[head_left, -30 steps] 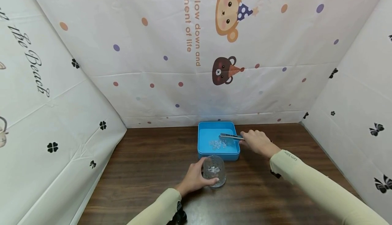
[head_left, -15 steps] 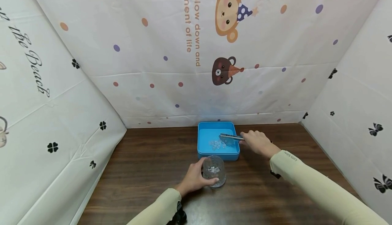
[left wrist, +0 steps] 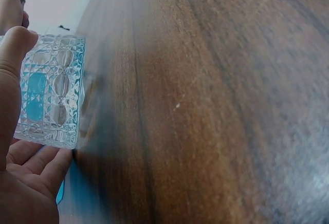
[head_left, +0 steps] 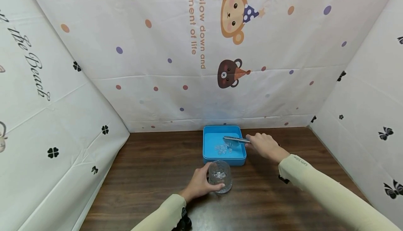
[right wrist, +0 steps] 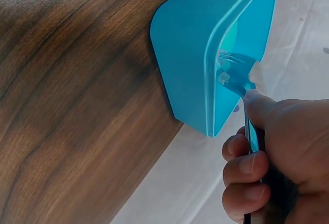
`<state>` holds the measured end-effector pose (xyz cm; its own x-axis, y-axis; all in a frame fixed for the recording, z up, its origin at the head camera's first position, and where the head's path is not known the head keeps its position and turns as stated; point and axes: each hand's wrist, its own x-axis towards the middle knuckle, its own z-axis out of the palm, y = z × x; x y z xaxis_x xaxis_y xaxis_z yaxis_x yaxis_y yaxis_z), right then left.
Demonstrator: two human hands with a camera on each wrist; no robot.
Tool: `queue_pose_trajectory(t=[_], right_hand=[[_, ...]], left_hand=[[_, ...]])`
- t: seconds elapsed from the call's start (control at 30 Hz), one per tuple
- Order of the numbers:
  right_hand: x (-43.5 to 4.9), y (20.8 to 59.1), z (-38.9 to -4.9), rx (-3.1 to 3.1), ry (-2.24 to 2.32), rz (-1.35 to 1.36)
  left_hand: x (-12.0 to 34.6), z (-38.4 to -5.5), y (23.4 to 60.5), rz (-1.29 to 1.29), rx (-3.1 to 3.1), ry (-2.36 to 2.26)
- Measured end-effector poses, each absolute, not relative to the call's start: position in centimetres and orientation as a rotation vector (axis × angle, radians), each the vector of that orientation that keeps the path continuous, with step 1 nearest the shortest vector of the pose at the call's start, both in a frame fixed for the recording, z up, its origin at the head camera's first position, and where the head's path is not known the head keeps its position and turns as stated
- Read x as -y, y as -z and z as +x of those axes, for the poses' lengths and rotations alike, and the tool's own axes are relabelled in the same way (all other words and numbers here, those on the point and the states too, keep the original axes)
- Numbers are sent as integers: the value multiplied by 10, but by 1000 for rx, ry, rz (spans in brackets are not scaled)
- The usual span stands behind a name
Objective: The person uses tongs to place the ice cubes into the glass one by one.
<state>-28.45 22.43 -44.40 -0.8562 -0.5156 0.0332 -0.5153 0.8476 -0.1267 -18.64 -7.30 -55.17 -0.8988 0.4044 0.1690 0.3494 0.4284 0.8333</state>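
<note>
Left hand (head_left: pixel 199 182) curls round the glass (head_left: pixel 220 173), near the blue box (head_left: pixel 237 161).

Soft, even indoor light; head view clearest, wrist views hazier.
Head view: pale glare on near tabletop (head_left: pixel 151 182), soft shadow under right sleeve (head_left: pixel 327 185), faint blue cast on far cloth (head_left: pixel 176 94) behind blue tray (head_left: pixel 239 162); clear pieces (head_left: pixel 222 149) poorly resolved. Left wrist: wood grain blurred. Right wrist: right hand (right wrist: pixel 293 154) dim.
</note>
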Motion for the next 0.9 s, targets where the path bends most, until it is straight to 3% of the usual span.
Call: queue_pose_trajectory(t=[0.9], right_hand=[[-229,415,-271,-3128,263,-1047]], left_hand=[[73,-186,551,702,-2599,-1522]])
